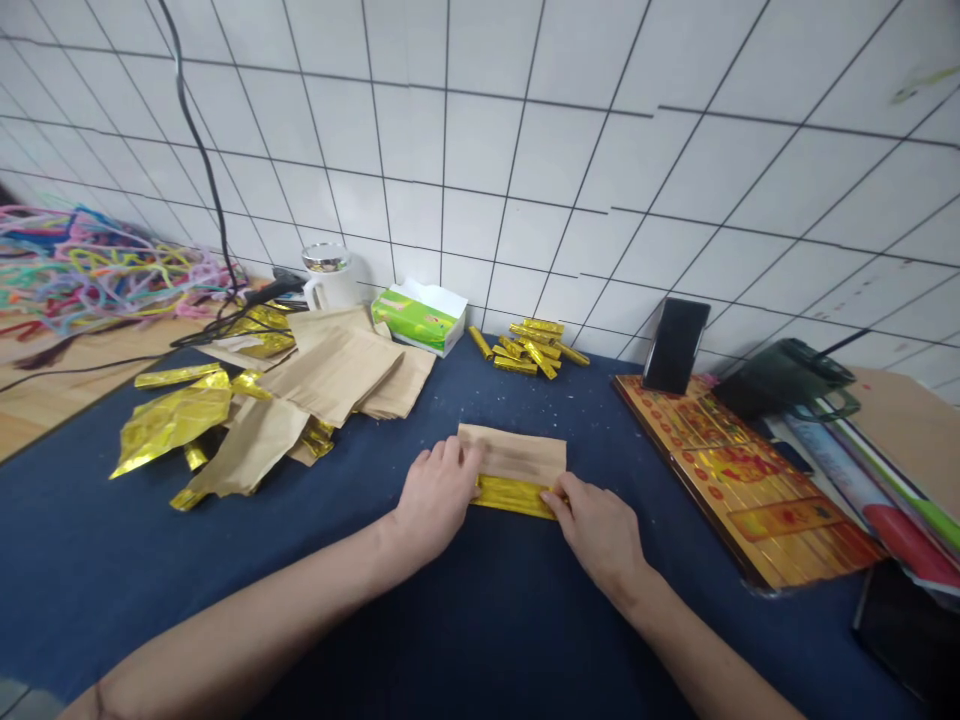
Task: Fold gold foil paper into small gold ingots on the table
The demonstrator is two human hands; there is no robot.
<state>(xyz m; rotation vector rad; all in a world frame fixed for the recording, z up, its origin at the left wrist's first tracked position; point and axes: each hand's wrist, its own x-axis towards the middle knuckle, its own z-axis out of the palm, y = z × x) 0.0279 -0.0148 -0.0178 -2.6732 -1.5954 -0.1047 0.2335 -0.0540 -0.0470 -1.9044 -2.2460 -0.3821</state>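
Note:
A sheet of brown paper with a gold foil face (517, 455) lies on the blue table cover in front of me. Its near edge is folded over, so a shiny gold strip (516, 497) shows below the brown part. My left hand (439, 495) pinches the left end of the fold, fingers closed. At the right end, my right hand (596, 525) grips the fold between thumb and fingers. Beyond the sheet, several small gold foil rolls (531, 348) lie in a heap near the wall.
Loose brown and gold paper sheets (330, 365) pile up at the left. A green tissue pack (420, 318) and white mug (330, 280) stand by the tiled wall. Rightward are a phone (676, 345), an orange-gold packet (757, 480) and a dark cup (787, 375). Colourful pipe cleaners (97, 265) lie far left.

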